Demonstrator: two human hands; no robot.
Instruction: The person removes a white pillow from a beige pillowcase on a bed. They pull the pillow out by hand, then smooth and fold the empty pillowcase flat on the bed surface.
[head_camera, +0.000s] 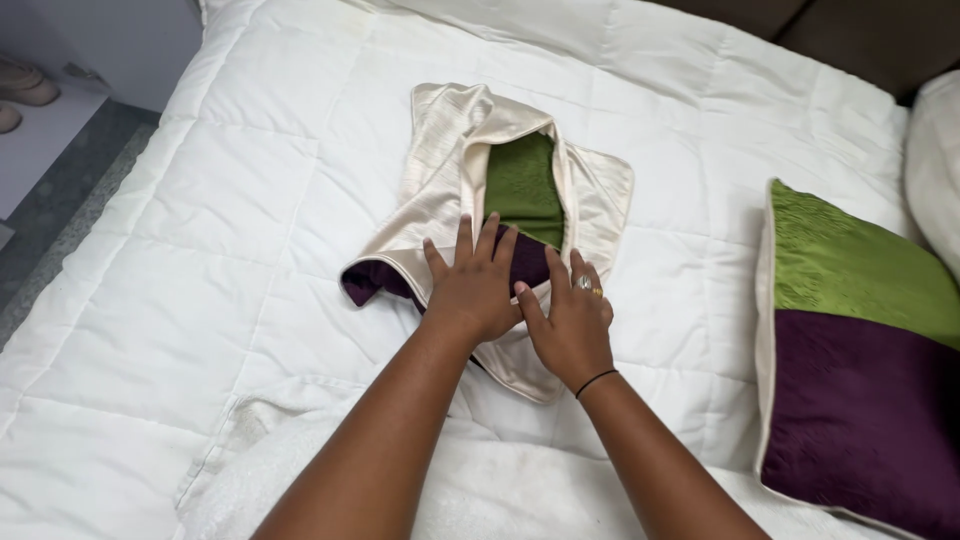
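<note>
The cushion cover (470, 170) lies crumpled near the centre of the bed (200, 250), on a white quilted duvet. Its outer face is cream satin; the opening exposes a green panel at 12 o'clock and a purple panel at 6 o'clock, and a purple corner protrudes at 9 o'clock.

The left hand (472, 290) rests palm down on the cover's lower edge. Its fingers (485, 240) are spread and flat, pointing toward 12 o'clock across the purple panel. It grips nothing.

The right hand (572, 325) lies just beside the left hand, at its 3 o'clock, and touches it. Its fingers (560, 272) are extended and slightly apart, pressed on the cream fabric at the rim of the opening. A ring sits on one finger and a thin black band circles the wrist.

A filled cushion (860, 370), green above and purple below with cream edging, lies at 3 o'clock, well apart from the cover. A white pillow (935, 160) shows at 2 o'clock. A fluffy white blanket (300, 470) lies at 6 o'clock beneath the forearms.
</note>
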